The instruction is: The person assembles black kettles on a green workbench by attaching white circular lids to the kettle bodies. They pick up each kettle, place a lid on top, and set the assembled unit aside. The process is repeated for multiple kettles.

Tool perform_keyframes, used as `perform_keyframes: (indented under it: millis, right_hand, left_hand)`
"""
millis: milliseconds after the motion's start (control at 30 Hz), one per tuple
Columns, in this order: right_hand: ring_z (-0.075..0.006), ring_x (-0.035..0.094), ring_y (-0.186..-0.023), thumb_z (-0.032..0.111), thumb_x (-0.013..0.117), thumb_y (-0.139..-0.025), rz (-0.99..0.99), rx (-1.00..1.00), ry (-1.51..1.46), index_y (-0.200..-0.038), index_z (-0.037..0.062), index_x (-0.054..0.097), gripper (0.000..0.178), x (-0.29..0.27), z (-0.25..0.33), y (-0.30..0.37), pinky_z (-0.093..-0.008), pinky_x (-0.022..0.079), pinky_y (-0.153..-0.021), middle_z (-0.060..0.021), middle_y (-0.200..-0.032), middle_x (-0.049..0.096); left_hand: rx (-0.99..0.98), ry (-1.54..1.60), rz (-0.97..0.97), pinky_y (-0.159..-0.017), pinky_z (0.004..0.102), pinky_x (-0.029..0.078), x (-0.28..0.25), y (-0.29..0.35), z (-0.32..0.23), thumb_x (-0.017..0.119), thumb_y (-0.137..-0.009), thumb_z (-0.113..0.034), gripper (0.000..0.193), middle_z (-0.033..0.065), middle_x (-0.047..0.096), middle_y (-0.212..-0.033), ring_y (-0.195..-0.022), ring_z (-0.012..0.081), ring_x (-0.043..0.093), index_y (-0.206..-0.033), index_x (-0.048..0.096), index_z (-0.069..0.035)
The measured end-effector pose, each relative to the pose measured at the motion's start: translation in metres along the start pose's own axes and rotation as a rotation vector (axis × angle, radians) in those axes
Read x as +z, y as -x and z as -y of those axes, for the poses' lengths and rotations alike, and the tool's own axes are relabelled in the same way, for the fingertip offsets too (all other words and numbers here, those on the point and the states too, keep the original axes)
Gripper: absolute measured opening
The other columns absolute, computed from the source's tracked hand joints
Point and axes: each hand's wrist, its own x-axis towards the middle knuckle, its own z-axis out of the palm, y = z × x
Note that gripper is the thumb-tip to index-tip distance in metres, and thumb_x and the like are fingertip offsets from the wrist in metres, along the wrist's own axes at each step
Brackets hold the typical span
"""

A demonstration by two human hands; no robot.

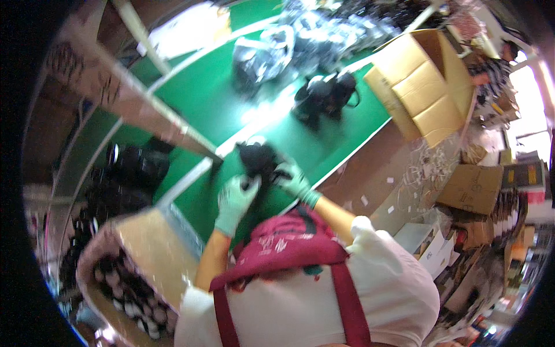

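On the green work table (pixel 199 124), close in front of me, lies a dark, rounded black object (pixel 257 157); blur hides its exact kind. My left hand (pixel 236 201), in a pale green glove, has its fingers closed on the near left edge of this object. From the other side my right hand (pixel 295 180), gloved the same way, grips its right edge with bent fingers. Farther off to the right stands a cluster of similar black objects (pixel 326 98), one with a looped strap or handle.
Clear plastic bags with dark contents (pixel 263 58) are heaped at the far side. An open cardboard box (pixel 425 87) stands at the right. A slanting beam (pixel 144 107) crosses on the left. Beside my left arm sits a carton (pixel 153 246) by a bin of dark, round-ended pieces (pixel 130 295).
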Motion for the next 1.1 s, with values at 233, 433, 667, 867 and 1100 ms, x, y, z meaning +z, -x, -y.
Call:
perform_keyframes:
  millis: [233, 433, 667, 867, 1100]
  right_hand:
    - [-0.0209, 0.058, -0.117, 0.000, 0.075, -0.075, -0.031, 0.287, -0.644, -0.110, -0.0026, 0.063, 0.037, -0.001, -0.052, 0.012, -0.0327, 0.050, -0.099, -0.0100, -0.153, 0.043]
    - [-0.0392, 0.042, -0.135, 0.029, 0.081, -0.073, 0.100, -0.070, 0.129, -0.121, 0.0092, 0.065, 0.055, -0.033, -0.014, -0.013, -0.0463, 0.036, -0.113, -0.0194, -0.148, 0.044]
    - [-0.0454, 0.047, -0.128, 0.034, 0.079, -0.076, 0.087, 0.211, 0.220, -0.117, 0.0032, 0.060, 0.055, -0.020, -0.003, -0.027, -0.0461, 0.040, -0.108, -0.0296, -0.143, 0.041]
    - [-0.0437, 0.051, -0.122, 0.029, 0.076, -0.077, 0.122, 0.173, 0.335, -0.119, 0.0093, 0.061, 0.048, -0.020, -0.009, -0.028, -0.0449, 0.046, -0.102, -0.0267, -0.142, 0.041]
    - [-0.0438, 0.053, -0.119, 0.027, 0.076, -0.077, 0.214, 0.220, 0.246, -0.122, 0.0120, 0.060, 0.050, -0.037, 0.017, -0.030, -0.0458, 0.047, -0.100, -0.0263, -0.144, 0.036]
  left_hand:
    - [0.420, -0.276, -0.117, -0.102, 0.0477, 0.042, -0.003, -0.063, -0.040, 0.080, -0.071, -0.051, 0.086, 0.0181, 0.052, -0.131, -0.121, 0.0363, 0.051, -0.138, 0.048, -0.008]
    - [0.625, -0.430, 0.185, -0.101, 0.0487, 0.043, 0.021, -0.107, -0.051, 0.082, -0.061, -0.032, 0.080, 0.0203, 0.055, -0.127, -0.118, 0.0409, 0.050, -0.134, 0.056, -0.011]
    - [0.547, -0.750, 0.526, -0.095, 0.0445, 0.049, 0.014, -0.147, -0.087, 0.091, -0.052, -0.046, 0.090, 0.0186, 0.053, -0.120, -0.110, 0.0382, 0.055, -0.129, 0.058, -0.013]
    - [0.409, -0.498, 0.424, -0.089, 0.0453, 0.052, 0.007, -0.137, -0.097, 0.091, -0.054, -0.040, 0.089, 0.0190, 0.052, -0.114, -0.104, 0.0375, 0.060, -0.124, 0.048, -0.005]
    - [0.259, -0.555, 0.478, -0.089, 0.0445, 0.052, 0.014, -0.122, -0.085, 0.092, -0.053, -0.037, 0.090, 0.0172, 0.051, -0.117, -0.105, 0.0350, 0.058, -0.125, 0.048, -0.007]
